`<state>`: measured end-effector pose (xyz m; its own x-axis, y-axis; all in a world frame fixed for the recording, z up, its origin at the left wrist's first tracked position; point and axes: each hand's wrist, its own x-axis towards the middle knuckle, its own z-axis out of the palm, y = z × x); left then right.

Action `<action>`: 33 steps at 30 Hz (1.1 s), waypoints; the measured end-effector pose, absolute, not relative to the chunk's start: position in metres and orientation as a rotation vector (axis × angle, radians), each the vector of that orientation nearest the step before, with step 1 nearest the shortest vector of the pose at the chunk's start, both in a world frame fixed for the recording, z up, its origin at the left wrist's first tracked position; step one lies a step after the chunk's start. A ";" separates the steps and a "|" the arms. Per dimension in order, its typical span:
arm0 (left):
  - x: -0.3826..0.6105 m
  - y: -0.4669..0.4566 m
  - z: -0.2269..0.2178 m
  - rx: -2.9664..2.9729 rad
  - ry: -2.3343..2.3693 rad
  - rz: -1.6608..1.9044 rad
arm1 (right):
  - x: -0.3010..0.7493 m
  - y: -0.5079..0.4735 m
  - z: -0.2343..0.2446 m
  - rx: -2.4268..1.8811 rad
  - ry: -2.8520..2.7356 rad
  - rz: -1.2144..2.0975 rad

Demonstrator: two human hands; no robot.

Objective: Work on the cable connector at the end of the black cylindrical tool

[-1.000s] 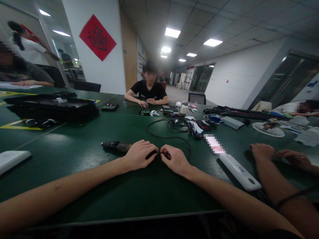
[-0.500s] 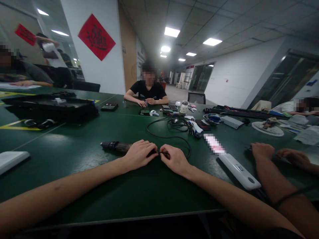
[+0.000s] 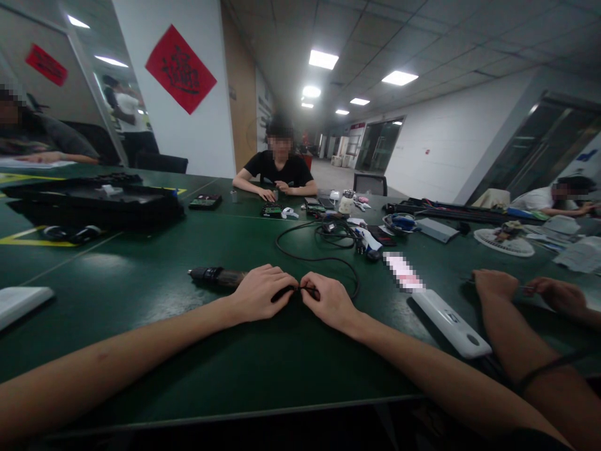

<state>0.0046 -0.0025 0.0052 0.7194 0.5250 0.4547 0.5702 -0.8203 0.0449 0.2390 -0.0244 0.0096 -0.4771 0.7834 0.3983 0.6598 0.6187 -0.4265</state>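
A dark, corded electric screwdriver [image 3: 218, 276] lies on the green table with its pointed tip to the left. My left hand [image 3: 263, 291] is closed over its rear part, which the palm and fingers mostly hide. Close beside it, my right hand [image 3: 328, 300] pinches a thin black cable [image 3: 357, 275] between thumb and fingers. The fingertips of both hands almost meet where the cable reaches the tool's tail end; the exact joint is too small to make out. From my right hand the cable loops back to a coil on the table.
A white power strip [image 3: 448, 322] lies to the right, near another person's hands [image 3: 495, 288]. Black casings [image 3: 94, 200] stand at left. Circuit boards [image 3: 272, 210] and small parts lie before a person opposite [image 3: 279, 166]. A white slotted disc [image 3: 504, 243] is at right.
My hands stay almost in place, with a slight shift of the left fingers around the tool's end. The person opposite has moved a hand slightly, and people in the background have shifted.
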 end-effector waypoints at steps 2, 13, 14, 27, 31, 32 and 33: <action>0.004 -0.002 0.005 -2.807 -0.931 -0.702 | 0.239 -0.024 0.010 -1.129 -2.283 0.279; 0.002 0.001 0.003 -2.790 -0.914 -0.720 | 0.238 -0.026 0.010 -1.135 -2.271 0.268; 0.002 0.001 0.002 -2.773 -0.942 -0.726 | 0.238 -0.026 0.010 -1.136 -2.273 0.267; 0.001 0.000 0.000 -2.764 -0.893 -0.682 | 0.238 -0.026 0.010 -1.145 -2.271 0.274; 0.001 -0.002 0.001 -2.779 -0.861 -0.682 | 0.239 -0.027 0.011 -1.143 -2.284 0.241; 0.001 -0.002 0.001 -2.777 -0.864 -0.679 | 0.239 -0.027 0.012 -1.142 -2.288 0.231; 0.002 -0.003 0.001 -2.770 -0.878 -0.676 | 0.239 -0.027 0.012 -1.141 -2.294 0.219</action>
<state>0.0017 -0.0026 0.0007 0.7256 0.5075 0.4647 0.5789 -0.8153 -0.0135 0.2387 -0.0271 0.0119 -0.4792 0.7750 0.4121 0.6830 0.6241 -0.3795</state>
